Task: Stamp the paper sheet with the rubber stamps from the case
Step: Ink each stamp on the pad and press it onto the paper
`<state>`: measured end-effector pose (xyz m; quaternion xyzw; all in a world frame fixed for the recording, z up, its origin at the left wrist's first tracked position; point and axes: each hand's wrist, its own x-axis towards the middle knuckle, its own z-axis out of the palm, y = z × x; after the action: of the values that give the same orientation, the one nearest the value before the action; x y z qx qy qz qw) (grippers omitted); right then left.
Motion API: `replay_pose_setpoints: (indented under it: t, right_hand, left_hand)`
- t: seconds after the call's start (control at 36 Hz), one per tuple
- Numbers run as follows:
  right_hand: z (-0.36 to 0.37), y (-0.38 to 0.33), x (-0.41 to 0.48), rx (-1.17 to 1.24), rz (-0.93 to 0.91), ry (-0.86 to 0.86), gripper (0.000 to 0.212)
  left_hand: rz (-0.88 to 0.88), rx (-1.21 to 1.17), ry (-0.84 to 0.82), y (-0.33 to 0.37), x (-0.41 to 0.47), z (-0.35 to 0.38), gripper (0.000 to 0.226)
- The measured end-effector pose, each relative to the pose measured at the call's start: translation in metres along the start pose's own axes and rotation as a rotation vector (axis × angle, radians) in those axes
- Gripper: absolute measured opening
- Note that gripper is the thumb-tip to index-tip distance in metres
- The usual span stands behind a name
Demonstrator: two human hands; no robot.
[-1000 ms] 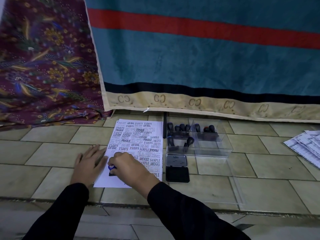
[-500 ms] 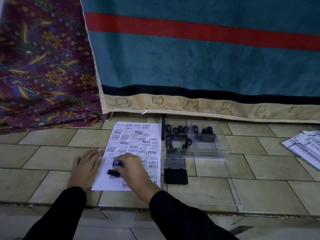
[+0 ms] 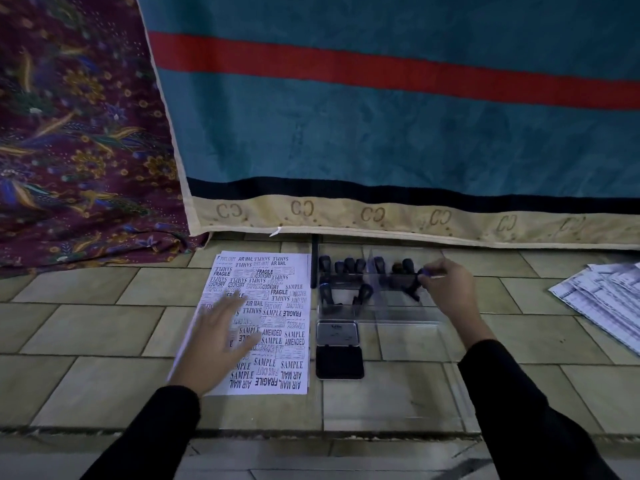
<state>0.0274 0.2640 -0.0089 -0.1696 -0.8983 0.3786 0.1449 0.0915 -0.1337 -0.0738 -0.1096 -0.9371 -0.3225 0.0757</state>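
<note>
Fingers (image 3: 430,276) of right hand (image 3: 450,289) pinching stamp (image 3: 414,289) over case (image 3: 381,319), far right | left hand (image 3: 221,337) hovering splayed on paper sheet (image 3: 277,299) | sheet looking nearly full

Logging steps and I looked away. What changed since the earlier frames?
The right hand lifted the stamp off the paper sheet and carried it right, to the case, still pinching it. The left hand slid from the sheet's left edge onto its middle. Sheet, case and ink pad stayed put.

Ink pad (image 3: 339,351) between paper sheet (image 3: 277,306) and case (image 3: 408,313), stamps (image 3: 341,266) inside.
</note>
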Motion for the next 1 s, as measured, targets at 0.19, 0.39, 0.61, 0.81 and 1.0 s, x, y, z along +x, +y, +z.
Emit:
replay_pose_setpoints:
  t: [0.19, 0.39, 0.61, 0.81, 1.0]
  right_hand:
    - [0.026, -0.001, 0.013, -0.092, 0.054, -0.245, 0.025]
    - [0.037, -0.006, 0.017, -0.345, -0.034, -0.322, 0.006]
    - [0.041, -0.041, 0.001, -0.452, -0.383, -0.294, 0.011]
    - [0.061, -0.064, -0.007, -0.846, -0.63, -0.434, 0.03]
    - [0.067, -0.068, -0.009, -1.01, -0.693, -0.423, 0.026]
  left_hand:
    - [0.165, 0.294, -0.251, 0.051, 0.009, 0.055, 0.124]
    - [0.139, 0.266, -0.289, 0.053, 0.01, 0.073, 0.131]
    - [0.147, 0.262, -0.291, 0.052, 0.011, 0.075, 0.125]
    - [0.152, 0.301, -0.294, 0.053, 0.01, 0.074, 0.125]
    - [0.151, 0.298, -0.297, 0.055, 0.01, 0.073, 0.123]
